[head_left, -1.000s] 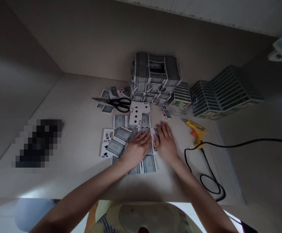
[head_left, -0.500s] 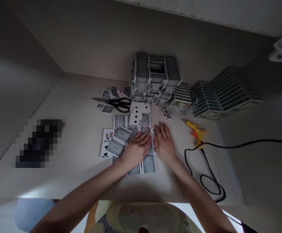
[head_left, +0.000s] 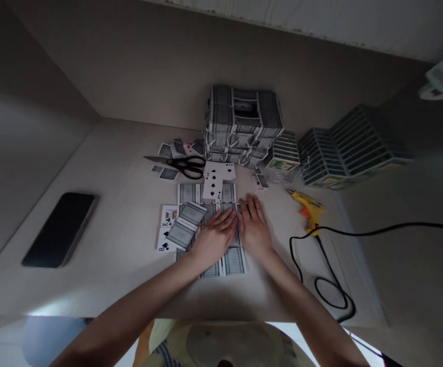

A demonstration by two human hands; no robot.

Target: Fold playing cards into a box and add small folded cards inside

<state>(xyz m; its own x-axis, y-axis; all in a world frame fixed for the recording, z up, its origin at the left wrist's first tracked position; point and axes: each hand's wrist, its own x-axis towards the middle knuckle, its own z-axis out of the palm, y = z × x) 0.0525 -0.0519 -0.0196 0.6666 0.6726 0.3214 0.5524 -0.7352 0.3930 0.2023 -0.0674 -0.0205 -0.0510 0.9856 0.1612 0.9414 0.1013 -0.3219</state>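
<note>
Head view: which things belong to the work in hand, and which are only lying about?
Belong to the work:
cards, under the left hand and right hand
scissors and glue gun, probably; neither is held
card structure, probably; similar backs

Lying about, probably:
phone, off to the left
green stacks, though their use is unclear

A walled craft-work desk (head_left: pixel 126 199), with scissors (head_left: pixel 175 162) and corded glue gun (head_left: pixel 311 208).

Left hand (head_left: pixel 214 235) is resting palm-down on pattern-backed playing cards (head_left: pixel 233 261); right hand (head_left: pixel 255 224) is lying just beside it, over their right edge. Black-handled scissors (head_left: pixel 186 163) are lying beyond, near a card-built block (head_left: pixel 221 108). Yellow glue gun (head_left: pixel 310 208) is resting right, cord (head_left: pixel 359 235) trailing; smartphone (head_left: pixel 60 229) is lying well left.
</note>
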